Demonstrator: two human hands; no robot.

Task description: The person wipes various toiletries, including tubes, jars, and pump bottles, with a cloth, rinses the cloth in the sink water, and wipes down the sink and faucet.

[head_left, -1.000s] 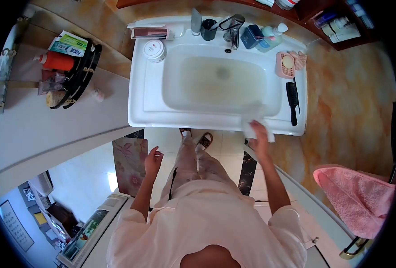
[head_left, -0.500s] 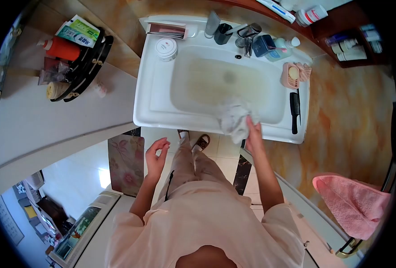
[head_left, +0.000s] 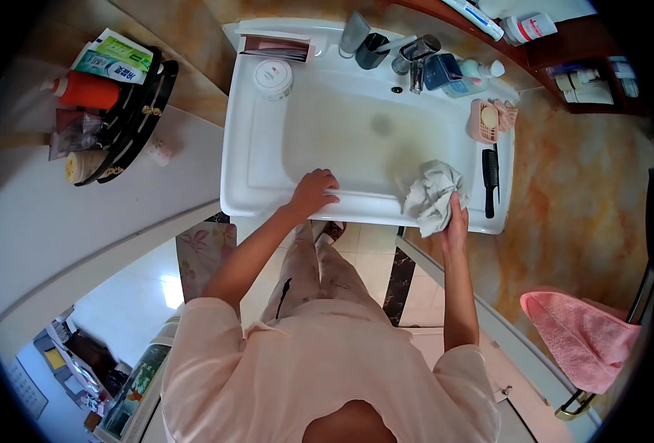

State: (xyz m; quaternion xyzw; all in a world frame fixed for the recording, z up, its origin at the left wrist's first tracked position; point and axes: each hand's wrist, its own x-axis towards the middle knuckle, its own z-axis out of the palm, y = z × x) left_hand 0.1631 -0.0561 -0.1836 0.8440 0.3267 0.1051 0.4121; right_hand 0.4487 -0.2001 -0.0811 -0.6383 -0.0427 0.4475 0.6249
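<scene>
A crumpled whitish cloth is bunched up in my right hand, over the front right rim of the white sink. My thumb lies on the cloth and the other fingers are partly hidden under it. My left hand is over the sink's front rim, left of the middle, its fingers loosely bent and the thumb apart, holding nothing. Whether it rests on the rim or hovers, I cannot tell. Slightly cloudy water stands in the basin.
On the sink's right ledge are a black comb and a pink soap dish. A round white tub stands at the left. Cups, the faucet and a pump bottle line the back. A pink towel hangs at right.
My left hand has moved forward and right, from beside my legs to the sink's front rim. My right hand has carried the cloth to the right along the rim.
</scene>
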